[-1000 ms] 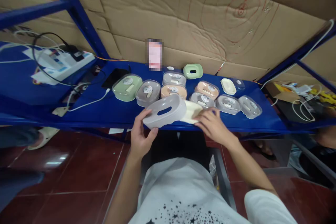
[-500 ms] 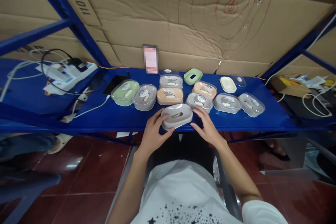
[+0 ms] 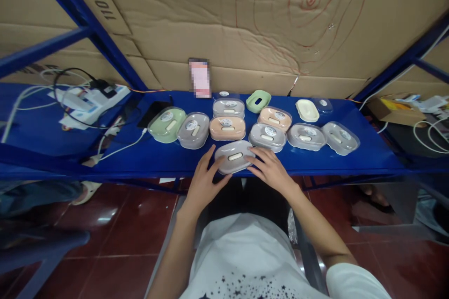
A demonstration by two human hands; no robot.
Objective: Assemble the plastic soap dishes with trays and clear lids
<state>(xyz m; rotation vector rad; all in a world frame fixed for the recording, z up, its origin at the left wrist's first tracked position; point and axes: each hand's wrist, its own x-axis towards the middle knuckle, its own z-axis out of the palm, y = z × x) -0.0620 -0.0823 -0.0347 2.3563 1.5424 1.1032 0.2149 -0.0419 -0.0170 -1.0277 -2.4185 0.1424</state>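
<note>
Head view: the grey box [image 3: 232,164] is at the near edge of the blue desk [image 3: 168,156], just near of the lidded orange box [image 3: 228,130] and to the near left of a lidded grey box [image 3: 268,138]. A second ago its two parts were apart, the slotted grey cover in the left hand [image 3: 205,184] and a pale tray in the right hand [image 3: 271,170]. Now they sit one over the other, and a white strip [image 3: 235,156] fills the slot that half a second ago looked partly dark. That suggests the tray is lined up under the cover and the joining is nearly or fully done, though whether every edge is seated cannot be told.

The left hand's grip holds the left end, thumb along the near edge and fingers on top. The right hand, just clear of the box half a second ago, has its fingertips on the right end; whether its grip closes around that end is unclear.

No label or clear lid shows plainly on this box. Farther back, a green cover [image 3: 258,102] stays apart, while a cream tray [image 3: 307,110] sits beside a clear lid [image 3: 323,105] at the far right.
</note>
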